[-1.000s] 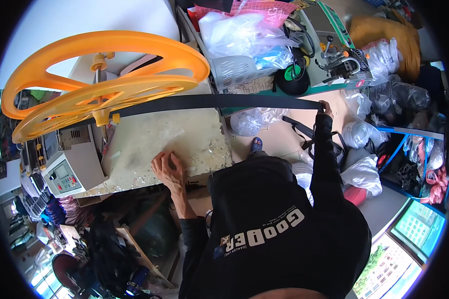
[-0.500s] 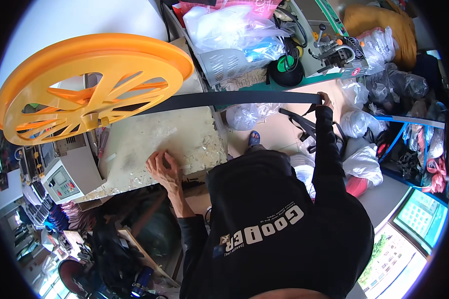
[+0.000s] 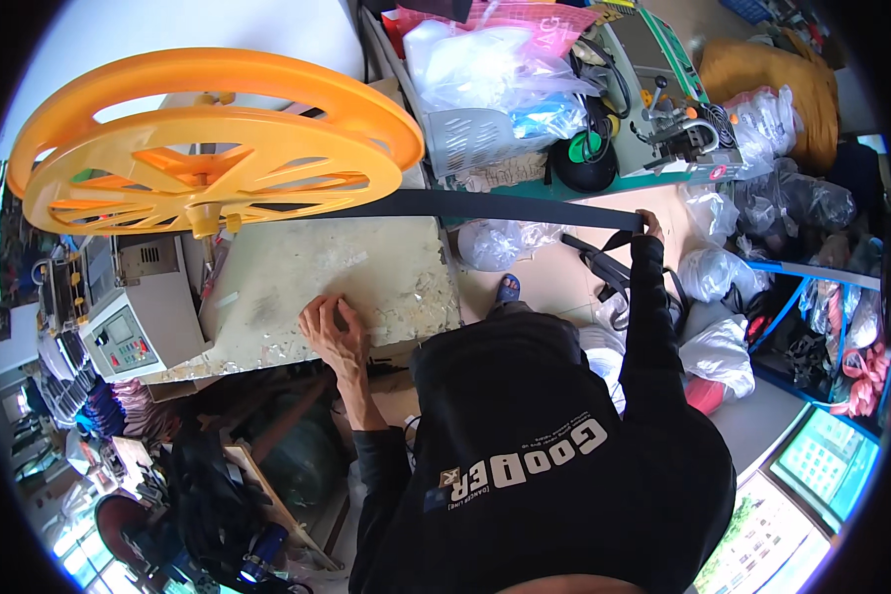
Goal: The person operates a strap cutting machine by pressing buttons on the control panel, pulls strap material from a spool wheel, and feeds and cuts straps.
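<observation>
A wide black strap [image 3: 485, 205] runs from a large yellow reel [image 3: 204, 178] on the left across to the right. At its far end my right hand [image 3: 650, 226] is closed on the strap, arm stretched forward. The strap hangs taut with a slight bow, passing above the worn bench top [image 3: 366, 257]. My left hand [image 3: 335, 335] rests at the bench's near edge, fingers loosely bent and apart, with nothing in it. The strap on the reel's hub is mostly hidden by the spokes.
A grey control box [image 3: 134, 332] with a small panel stands at the bench's left. Beyond are a grey basket [image 3: 480, 139] of plastic bags and a small machine [image 3: 683, 134]. Plastic bags [image 3: 718, 272] and loose black straps [image 3: 604, 265] lie on the floor. Screens [image 3: 772, 535] glow at lower right.
The whole view has shifted and tilted slightly, so the reel appears farther right and flatter. My right hand still holds the strap's end; my left hand stays on the bench edge.
</observation>
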Demonstrator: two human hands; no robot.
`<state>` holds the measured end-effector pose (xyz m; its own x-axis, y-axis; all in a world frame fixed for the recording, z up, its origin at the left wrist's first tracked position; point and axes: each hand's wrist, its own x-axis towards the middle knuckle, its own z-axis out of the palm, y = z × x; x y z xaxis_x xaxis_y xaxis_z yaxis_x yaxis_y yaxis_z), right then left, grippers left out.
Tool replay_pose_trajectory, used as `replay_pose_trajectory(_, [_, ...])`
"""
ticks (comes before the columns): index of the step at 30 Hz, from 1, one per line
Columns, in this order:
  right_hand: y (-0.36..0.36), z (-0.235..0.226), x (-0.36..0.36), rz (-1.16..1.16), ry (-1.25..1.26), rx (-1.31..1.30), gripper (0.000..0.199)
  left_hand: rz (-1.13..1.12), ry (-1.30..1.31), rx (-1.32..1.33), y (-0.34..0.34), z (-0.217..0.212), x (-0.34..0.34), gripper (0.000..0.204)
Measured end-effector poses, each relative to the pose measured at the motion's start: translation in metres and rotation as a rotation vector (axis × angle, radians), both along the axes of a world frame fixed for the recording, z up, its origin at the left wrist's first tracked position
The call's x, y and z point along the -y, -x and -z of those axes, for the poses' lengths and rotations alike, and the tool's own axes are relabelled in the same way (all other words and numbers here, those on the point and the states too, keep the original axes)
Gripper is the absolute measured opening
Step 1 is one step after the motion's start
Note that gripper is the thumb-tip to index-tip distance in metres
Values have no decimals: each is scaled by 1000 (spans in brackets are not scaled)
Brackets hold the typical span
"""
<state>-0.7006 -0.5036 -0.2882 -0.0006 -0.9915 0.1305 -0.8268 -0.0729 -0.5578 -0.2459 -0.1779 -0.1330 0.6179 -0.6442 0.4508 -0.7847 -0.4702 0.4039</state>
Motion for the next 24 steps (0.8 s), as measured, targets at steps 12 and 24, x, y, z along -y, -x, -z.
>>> replay_pose_trajectory(12, [26,37,14,-58,-60,72,31,20,92,-56,-1,-6,9,13])
replay_pose_trajectory(24, [13,35,22,-77,37,49,23,-10,87,-67,-1,-12,4,14])
